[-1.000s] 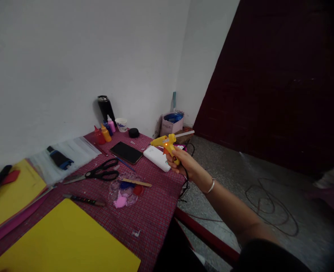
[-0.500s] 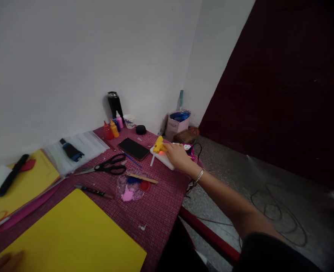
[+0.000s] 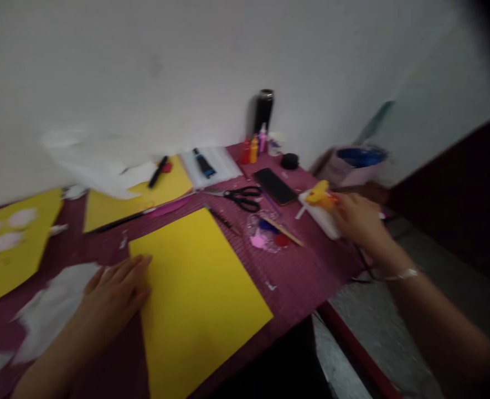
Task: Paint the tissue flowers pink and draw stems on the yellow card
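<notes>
My right hand (image 3: 359, 219) is wrapped round the handle of a small yellow hot glue gun (image 3: 318, 194) at the table's right end. Beneath the gun lies a white slab (image 3: 330, 223), and an orange-red glow shows by the grip. Some of my right fingers are hidden behind the hand. My left hand (image 3: 122, 282) rests with fingers stretched out on the left edge of a yellow sheet (image 3: 199, 293). Under the left wrist is a crumpled white sheet (image 3: 62, 299).
Black scissors (image 3: 242, 195), a phone (image 3: 275, 186), a paint palette (image 3: 258, 239) with a wooden stick (image 3: 284, 231), and a pencil-like tool (image 3: 223, 220) lie between my hands. Paint bottles (image 3: 253, 149) and a black flask (image 3: 263, 113) stand near the wall. Another yellow sheet (image 3: 41, 221) carries pale pink shapes.
The view has swung left, so the table appears shifted right. My left hand has come fully into view on the yellow sheet. My right hand stays at the glue gun.
</notes>
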`<state>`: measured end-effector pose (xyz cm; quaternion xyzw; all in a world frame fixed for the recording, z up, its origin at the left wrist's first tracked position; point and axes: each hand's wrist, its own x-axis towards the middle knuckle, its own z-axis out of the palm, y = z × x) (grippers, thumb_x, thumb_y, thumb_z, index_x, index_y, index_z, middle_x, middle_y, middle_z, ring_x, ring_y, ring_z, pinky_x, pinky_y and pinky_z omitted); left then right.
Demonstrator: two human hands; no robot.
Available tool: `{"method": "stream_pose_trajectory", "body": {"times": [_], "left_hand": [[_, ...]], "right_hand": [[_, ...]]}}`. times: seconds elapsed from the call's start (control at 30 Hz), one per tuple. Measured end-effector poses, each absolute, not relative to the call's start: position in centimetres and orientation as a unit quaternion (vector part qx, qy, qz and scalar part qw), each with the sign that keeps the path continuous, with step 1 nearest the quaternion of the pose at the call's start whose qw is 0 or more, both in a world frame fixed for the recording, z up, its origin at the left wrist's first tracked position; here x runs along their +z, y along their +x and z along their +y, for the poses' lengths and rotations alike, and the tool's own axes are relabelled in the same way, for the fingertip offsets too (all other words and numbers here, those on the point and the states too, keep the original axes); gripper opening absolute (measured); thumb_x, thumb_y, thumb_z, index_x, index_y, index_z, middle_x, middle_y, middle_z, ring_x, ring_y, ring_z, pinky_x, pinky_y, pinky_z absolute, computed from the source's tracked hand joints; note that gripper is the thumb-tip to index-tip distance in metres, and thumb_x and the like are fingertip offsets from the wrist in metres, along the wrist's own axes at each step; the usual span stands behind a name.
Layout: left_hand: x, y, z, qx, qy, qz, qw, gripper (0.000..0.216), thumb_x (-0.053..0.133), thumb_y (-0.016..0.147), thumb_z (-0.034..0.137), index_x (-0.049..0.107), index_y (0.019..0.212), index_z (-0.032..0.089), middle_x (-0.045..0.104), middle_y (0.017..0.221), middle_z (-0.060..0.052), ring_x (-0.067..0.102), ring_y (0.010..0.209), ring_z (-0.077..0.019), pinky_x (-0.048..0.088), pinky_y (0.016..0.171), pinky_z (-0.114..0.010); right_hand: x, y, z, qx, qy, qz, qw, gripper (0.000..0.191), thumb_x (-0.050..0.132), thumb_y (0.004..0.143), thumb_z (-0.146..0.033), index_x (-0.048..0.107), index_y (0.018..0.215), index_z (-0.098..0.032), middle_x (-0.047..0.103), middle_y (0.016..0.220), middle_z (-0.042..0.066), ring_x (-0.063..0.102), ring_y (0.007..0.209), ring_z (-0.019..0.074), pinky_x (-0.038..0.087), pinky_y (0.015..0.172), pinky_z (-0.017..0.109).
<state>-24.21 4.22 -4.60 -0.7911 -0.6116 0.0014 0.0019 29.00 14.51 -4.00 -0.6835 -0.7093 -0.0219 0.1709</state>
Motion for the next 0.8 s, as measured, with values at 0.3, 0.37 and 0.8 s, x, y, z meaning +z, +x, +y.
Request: {"method": "stream_pose_trajectory", "body": {"times": [0.3, 0.37, 0.8], "left_hand": [[-4.7, -23.1, -3.8, 0.025, -0.767, -0.639, 0.041, 0.05, 0.048, 0.093, 0.034, 0.047, 0.143, 0.027, 0.058, 0.141, -0.008, 0.053, 0.13, -0.0319, 0.03, 0.113, -0.06], [-5.4, -22.2, -5.6, 0.012, -0.795, -0.605, 0.039, 0.056, 0.055, 0.09, 0.038, 0.044, 0.144, 0.03, 0.055, 0.144, -0.006, 0.053, 0.13, -0.0306, 0.036, 0.112, -0.054], [-6.9, -19.0, -6.3, 0.0, -0.838, -0.545, -0.024, 0.07, 0.07, 0.081, 0.045, 0.044, 0.143, 0.026, 0.05, 0.149, -0.005, 0.046, 0.136, -0.0308, 0.048, 0.105, -0.052]], "right_hand": [[-1.7, 17.5, 10.0, 0.383, -0.507, -0.698, 0.33, 0.021, 0.059, 0.085, -0.047, 0.066, 0.101, -0.034, 0.069, 0.098, 0.009, 0.065, 0.094, 0.0325, 0.05, 0.088, 0.052], [-2.0, 14.4, 9.1, 0.494, -0.487, -0.653, 0.304, 0.029, 0.062, 0.082, -0.052, 0.067, 0.1, -0.029, 0.07, 0.099, 0.009, 0.066, 0.096, 0.0302, 0.052, 0.089, 0.048], [-4.1, 9.9, 10.1, 0.538, -0.503, -0.637, 0.227, 0.028, 0.065, 0.078, -0.054, 0.071, 0.09, -0.03, 0.072, 0.095, 0.008, 0.068, 0.092, 0.0287, 0.054, 0.081, 0.041]]}}
